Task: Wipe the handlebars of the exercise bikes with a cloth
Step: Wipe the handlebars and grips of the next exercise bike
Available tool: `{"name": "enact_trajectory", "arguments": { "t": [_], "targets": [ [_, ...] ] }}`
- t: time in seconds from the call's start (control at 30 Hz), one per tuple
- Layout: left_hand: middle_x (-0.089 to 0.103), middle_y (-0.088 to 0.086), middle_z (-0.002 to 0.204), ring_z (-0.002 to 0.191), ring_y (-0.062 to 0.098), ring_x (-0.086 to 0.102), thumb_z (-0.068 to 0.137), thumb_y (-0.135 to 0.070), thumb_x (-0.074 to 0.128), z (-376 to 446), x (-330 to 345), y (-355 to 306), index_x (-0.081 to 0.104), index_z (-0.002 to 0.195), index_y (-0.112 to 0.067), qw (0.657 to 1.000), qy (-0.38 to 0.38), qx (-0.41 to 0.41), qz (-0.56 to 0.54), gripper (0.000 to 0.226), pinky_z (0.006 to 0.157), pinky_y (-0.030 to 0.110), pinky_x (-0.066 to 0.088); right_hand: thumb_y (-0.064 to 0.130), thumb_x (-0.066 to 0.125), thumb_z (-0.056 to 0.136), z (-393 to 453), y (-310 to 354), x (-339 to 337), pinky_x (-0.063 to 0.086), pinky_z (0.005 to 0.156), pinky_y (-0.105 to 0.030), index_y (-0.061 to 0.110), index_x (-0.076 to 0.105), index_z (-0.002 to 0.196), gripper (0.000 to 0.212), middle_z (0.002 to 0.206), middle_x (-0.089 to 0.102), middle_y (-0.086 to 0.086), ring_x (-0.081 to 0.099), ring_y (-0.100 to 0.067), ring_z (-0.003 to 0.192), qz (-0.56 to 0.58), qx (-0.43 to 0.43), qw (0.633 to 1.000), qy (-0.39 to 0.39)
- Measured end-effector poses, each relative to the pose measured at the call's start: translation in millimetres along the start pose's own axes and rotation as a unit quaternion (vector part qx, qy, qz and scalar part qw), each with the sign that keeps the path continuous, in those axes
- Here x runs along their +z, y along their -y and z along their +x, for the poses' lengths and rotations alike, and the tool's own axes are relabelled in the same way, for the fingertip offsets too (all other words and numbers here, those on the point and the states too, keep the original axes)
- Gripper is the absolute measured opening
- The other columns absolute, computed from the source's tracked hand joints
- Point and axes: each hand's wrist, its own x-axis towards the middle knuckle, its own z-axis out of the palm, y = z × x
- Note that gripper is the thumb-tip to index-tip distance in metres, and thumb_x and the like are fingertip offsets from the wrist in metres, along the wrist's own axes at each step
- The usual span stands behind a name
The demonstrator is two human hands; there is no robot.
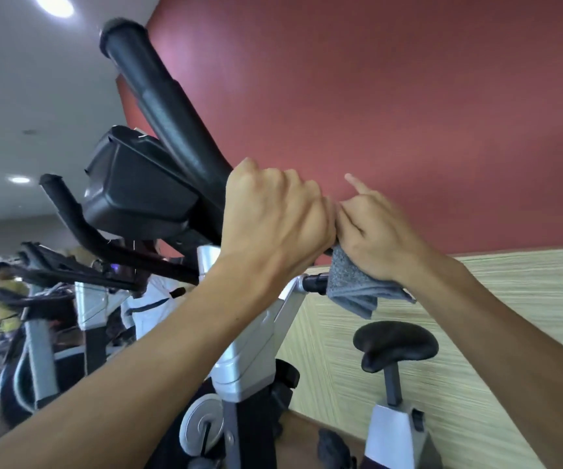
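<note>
Two bare hands meet at the centre of the frame on the nearest exercise bike point(239, 363). The left hand point(273, 214) curls its fingers around the base of a black handlebar point(161, 96) that rises toward the upper left. Just beside it and touching it, the right hand point(374, 238) presses a single grey cloth point(354, 286) against the bar, its fingers folded over the fabric and its little finger lifted; the cloth hangs in loose folds below the palm, next to a short black stub on the silver frame.

A second handlebar point(80, 228) of the same bike curves up at centre left, with one black console point(138, 184) between the two bars. One black saddle point(395, 343) stands on its post at lower right, before a pale striped wall panel point(493, 299) under a dark red wall point(391, 96).

At least two more bikes point(39, 333) line up at left, though that side is blurred and the count is uncertain. One person in a yellow top point(1, 286) shows at the far left edge. Two ceiling lights point(53, 5) glow at upper left. No brand, label or writing can be read on anything in view.
</note>
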Motion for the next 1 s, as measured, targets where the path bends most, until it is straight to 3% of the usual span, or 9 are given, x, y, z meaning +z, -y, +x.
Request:
{"name": "enact_trajectory", "arguments": {
  "t": [0.1, 0.17, 0.23, 0.27, 0.4, 0.53, 0.67, 0.83, 1.0],
  "targets": [
    [0.046, 0.004, 0.039, 0.046, 0.015, 0.015, 0.076, -0.020, 0.062, -1, -4, 1, 0.029, 0.041, -0.023, 1.000, 0.014, -0.005, -0.018, 0.049, 0.059, 0.031, 0.019, 0.042, 0.012, 0.100, 1, -1, -7, 0.012, 0.129, -0.036, 0.019, 0.045, 0.052, 0.063, 0.044, 0.046, 0.000, 0.056, -0.021, 0.051, -0.015, -0.029, 0.999, 0.023],
    [0.046, 0.004, 0.039, 0.046, 0.015, 0.015, 0.079, -0.019, 0.054, 0, -6, 2, 0.035, 0.043, -0.026, 0.999, 0.023, -0.007, -0.027, 0.042, 0.059, 0.031, 0.018, 0.045, 0.009, 0.102, -12, -10, -10, 0.008, 0.129, -0.033, 0.016, 0.069, 0.071, 0.074, 0.070, 0.071, -0.006, 0.071, -0.018, 0.074, -0.035, -0.015, 0.999, 0.031],
    [0.044, 0.003, 0.038, 0.046, 0.015, 0.014, 0.080, -0.018, 0.045, 2, -6, 1, 0.036, 0.043, -0.025, 0.999, 0.030, -0.012, -0.030, 0.039, 0.059, 0.032, 0.017, 0.044, 0.010, 0.101, -17, -13, -12, 0.007, 0.128, -0.030, 0.013, 0.078, 0.101, 0.075, 0.111, 0.077, -0.007, 0.069, -0.017, 0.111, -0.058, 0.013, 0.998, 0.014],
    [0.044, 0.002, 0.038, 0.046, 0.015, 0.013, 0.080, -0.019, 0.043, 3, -7, 1, 0.036, 0.042, -0.024, 0.999, 0.036, -0.017, -0.021, 0.039, 0.059, 0.032, 0.017, 0.044, 0.011, 0.100, -15, -12, -11, 0.007, 0.128, -0.031, 0.011, 0.079, 0.099, 0.075, 0.111, 0.077, -0.007, 0.069, -0.016, 0.110, -0.058, 0.019, 0.998, 0.014],
    [0.044, 0.000, 0.037, 0.045, 0.015, 0.012, 0.083, -0.024, 0.051, 3, -7, -1, 0.032, 0.042, -0.025, 0.998, 0.065, -0.022, 0.003, 0.045, 0.061, 0.032, 0.018, 0.050, 0.010, 0.097, -4, -3, -13, 0.024, 0.123, -0.036, 0.016, 0.048, 0.052, 0.068, 0.047, 0.052, -0.002, 0.054, -0.014, 0.050, -0.041, 0.028, 0.997, 0.051],
    [0.040, -0.002, 0.037, 0.045, 0.016, 0.014, 0.083, -0.028, 0.064, 4, -9, -1, 0.043, 0.039, -0.022, 0.993, 0.114, -0.038, 0.000, 0.048, 0.063, 0.033, 0.016, 0.060, 0.007, 0.093, 5, -6, -24, 0.044, 0.104, -0.043, 0.009, 0.050, 0.060, 0.074, 0.058, 0.057, -0.012, 0.062, -0.027, 0.066, 0.015, 0.040, 0.986, 0.160],
    [0.023, 0.001, 0.041, 0.044, 0.015, 0.015, 0.084, -0.024, 0.062, 7, -12, -3, 0.037, 0.042, -0.024, 0.988, 0.147, -0.037, -0.007, 0.049, 0.060, 0.034, 0.018, 0.044, 0.025, 0.103, 12, -2, -26, 0.043, 0.056, -0.045, 0.013, 0.041, 0.056, 0.059, 0.053, 0.050, -0.012, 0.050, -0.034, 0.050, 0.045, 0.033, 0.986, 0.155],
    [0.039, 0.000, 0.039, 0.045, 0.016, 0.008, 0.078, -0.017, 0.051, 14, -21, 4, 0.009, 0.052, -0.021, 0.984, 0.180, 0.008, 0.003, 0.049, 0.057, 0.032, 0.016, 0.038, 0.025, 0.098, 17, 5, -30, 0.045, 0.055, -0.043, 0.016, 0.050, 0.067, 0.046, 0.056, 0.058, -0.005, 0.054, -0.028, 0.051, 0.115, -0.023, 0.972, 0.202],
    [0.015, -0.002, 0.047, 0.041, 0.016, 0.012, 0.078, -0.019, 0.063, 19, -40, 10, 0.024, 0.050, -0.021, 0.970, 0.239, 0.026, -0.034, 0.048, 0.055, 0.032, 0.020, 0.035, 0.030, 0.107, 31, 6, -27, 0.029, 0.043, -0.032, 0.024, 0.042, 0.059, 0.051, 0.047, 0.042, 0.007, 0.034, -0.014, 0.040, 0.237, -0.035, 0.937, 0.256]
  ]
}}
